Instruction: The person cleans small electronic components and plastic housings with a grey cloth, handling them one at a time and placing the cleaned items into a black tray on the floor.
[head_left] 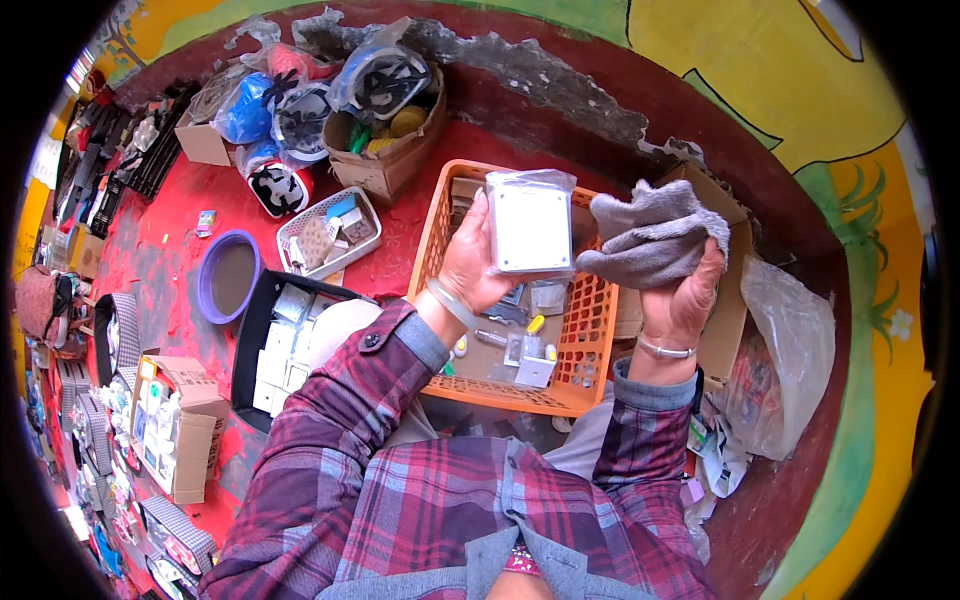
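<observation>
My left hand [468, 255] grips a flat white square panel [532, 230] wrapped in clear plastic, with small dark dots near its corners. To its right, my right hand [683, 308] holds up a crumpled grey cloth [655, 232], which looks like knit fabric and covers most of the fingers. Both hands are raised over an orange plastic basket [572, 390]. Inside the basket lie several small items, among them a white box [535, 373] and a yellow-capped piece [535, 325]. The panel and the cloth are slightly apart.
Left of the basket stand a white bin [330, 262], a purple basin [203, 285] and a black box of white packets [243, 350]. Behind are a cardboard carton [400, 168] and bagged helmets [300, 120]. A clear plastic bag [795, 350] lies at right.
</observation>
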